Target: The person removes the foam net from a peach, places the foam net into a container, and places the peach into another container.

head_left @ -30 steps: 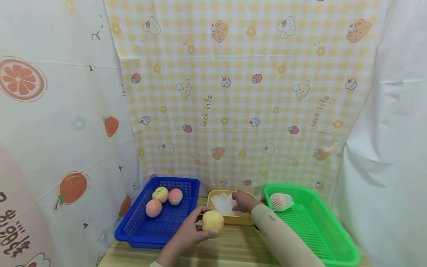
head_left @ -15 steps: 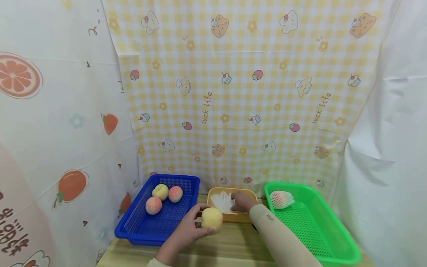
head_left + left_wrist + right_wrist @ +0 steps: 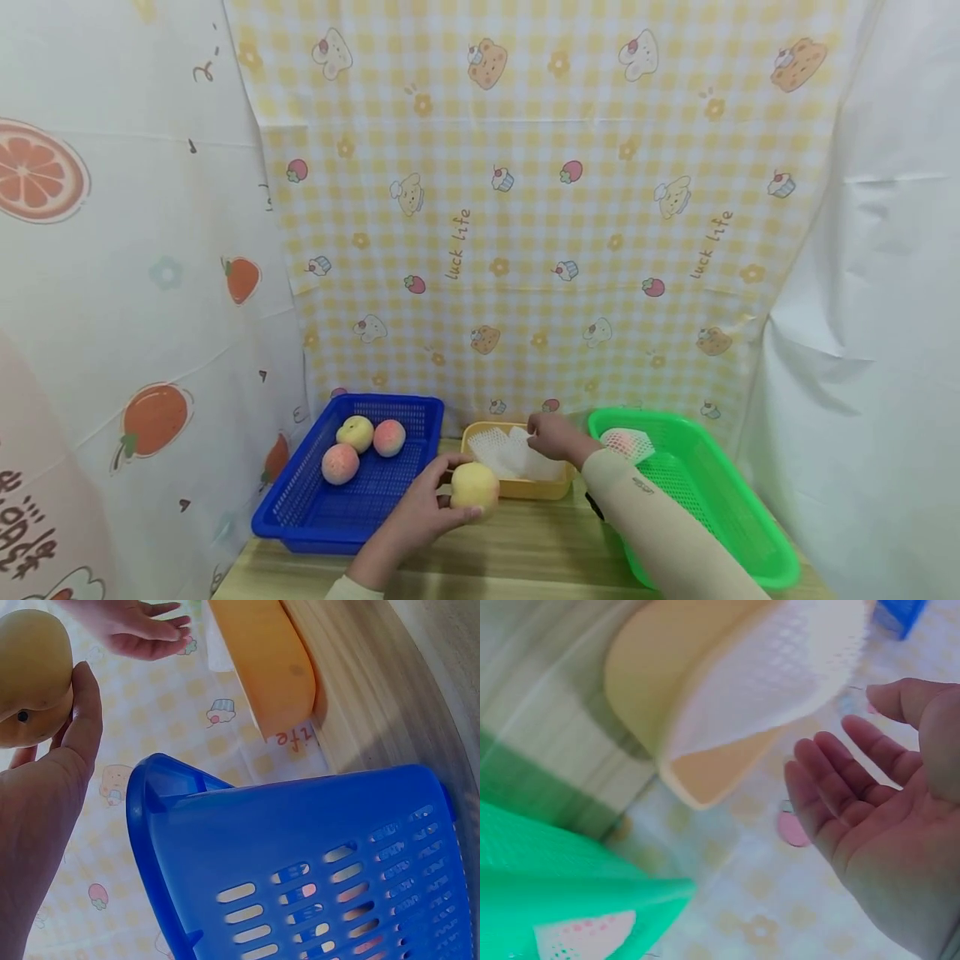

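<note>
In the head view my left hand (image 3: 426,510) grips a pale yellow peach (image 3: 475,487) between thumb and fingers, in front of a small yellow box (image 3: 555,488). The peach (image 3: 34,671) shows its stem pit in the left wrist view. White foam fruit nets (image 3: 517,451) lie in the box. Over the box's right end is my right hand (image 3: 557,436). In the right wrist view the right hand (image 3: 877,810) has loosely bent fingers and an empty palm, beside a white foam net (image 3: 772,675) that sticks up over the box's rim.
At the left stands a blue basket (image 3: 322,521) with three peaches (image 3: 341,464). A green basket (image 3: 757,508) on the right holds one peach in a foam net (image 3: 627,445). Patterned cloth (image 3: 480,200) hangs behind the wooden table (image 3: 525,550).
My right hand has lifted from the foam nets and moved slightly right and up, and more white net shows in the box. The left hand still holds the peach in nearly the same place.
</note>
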Demonstrator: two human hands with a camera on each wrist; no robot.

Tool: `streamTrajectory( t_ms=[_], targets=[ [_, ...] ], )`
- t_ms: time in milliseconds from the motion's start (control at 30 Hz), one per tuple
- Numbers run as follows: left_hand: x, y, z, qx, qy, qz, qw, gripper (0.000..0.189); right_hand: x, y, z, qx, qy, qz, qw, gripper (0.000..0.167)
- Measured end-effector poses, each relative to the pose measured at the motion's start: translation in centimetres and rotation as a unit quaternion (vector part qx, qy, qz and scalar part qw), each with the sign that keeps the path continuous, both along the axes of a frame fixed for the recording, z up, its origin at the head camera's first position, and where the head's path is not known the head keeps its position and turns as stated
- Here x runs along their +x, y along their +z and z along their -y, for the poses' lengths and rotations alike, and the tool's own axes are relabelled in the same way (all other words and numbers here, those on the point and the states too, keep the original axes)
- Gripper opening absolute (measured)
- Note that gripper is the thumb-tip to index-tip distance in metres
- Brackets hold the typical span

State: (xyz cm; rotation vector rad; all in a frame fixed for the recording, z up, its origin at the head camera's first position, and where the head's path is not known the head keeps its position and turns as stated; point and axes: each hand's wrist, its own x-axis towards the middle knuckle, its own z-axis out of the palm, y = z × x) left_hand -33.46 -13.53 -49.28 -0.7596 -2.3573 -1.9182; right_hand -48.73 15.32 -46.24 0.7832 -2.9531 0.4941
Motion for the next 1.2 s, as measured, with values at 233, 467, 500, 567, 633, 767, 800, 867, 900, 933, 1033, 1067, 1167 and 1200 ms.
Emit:
streamTrajectory(
  t_ms=[233, 467, 500, 567, 633, 767, 800, 867, 900, 933, 1033, 1067, 1167, 1200],
  targets=[
    [0.1, 0.4, 0.2, -0.004, -0.003, 0.0, 1.0, 0.072, 3.3, 2.6, -0.6, -0.058, 0.022, 0.007, 0.9981, 0.015],
    [-0.1, 0.8, -0.1, 0.001, -0.006, -0.009, 0.9999, 0.07, 8.8, 2.6, -2.5, -0.196, 0.088, 0.053, 0.9753, 0.027],
    [-0.1, 0.8, -0.1, 0.0, -0.005, -0.01, 0.9999, 0.07, 9.5, 2.2, -2.5, -0.216, 0.1, 0.051, 0.9699, 0.029],
    [0.0, 0.8, -0.1, -0.003, -0.001, -0.016, 0.9999, 0.071, 10.8, 1.5, -2.4, -0.25, 0.126, 0.043, 0.9591, 0.035],
    [0.1, 0.7, -0.1, -0.008, 0.003, -0.02, 0.9998, 0.07, 11.8, 0.8, -2.2, -0.267, 0.148, 0.024, 0.952, 0.04],
    [0.3, 0.6, -0.1, -0.01, 0.003, -0.019, 0.9998, 0.069, 13.3, 0.1, -2.0, -0.273, 0.168, -0.006, 0.9471, 0.046],
    [0.4, 0.6, -0.2, -0.01, 0.003, -0.017, 0.9998, 0.069, 13.6, 0.0, -2.0, -0.272, 0.17, -0.011, 0.947, 0.047],
    [0.4, 0.6, -0.2, -0.01, 0.004, -0.016, 0.9998, 0.07, 13.9, 0.0, -2.0, -0.273, 0.171, -0.012, 0.9467, 0.048],
    [0.5, 0.6, -0.2, -0.009, 0.005, -0.014, 0.9998, 0.069, 13.9, 0.0, -2.0, -0.274, 0.171, -0.009, 0.9464, 0.048],
    [0.4, 0.6, -0.2, -0.011, 0.006, -0.014, 0.9998, 0.069, 14.0, 0.0, -2.0, -0.273, 0.17, -0.007, 0.9468, 0.048],
    [0.3, 0.5, -0.2, -0.015, 0.006, -0.009, 0.9998, 0.07, 14.0, -0.1, -2.1, -0.276, 0.169, -0.003, 0.9464, 0.049],
    [0.3, 0.4, -0.1, -0.016, 0.005, -0.007, 0.9998, 0.07, 14.0, -0.1, -2.1, -0.277, 0.168, -0.002, 0.9462, 0.048],
    [0.1, 0.3, 0.0, -0.023, 0.005, -0.005, 0.9997, 0.072, 14.0, -0.3, -2.1, -0.28, 0.17, -0.004, 0.9448, 0.047],
    [0.1, 0.3, 0.1, -0.026, 0.005, -0.006, 0.9996, 0.072, 14.0, -0.4, -2.1, -0.281, 0.17, -0.006, 0.9445, 0.046]
  ],
)
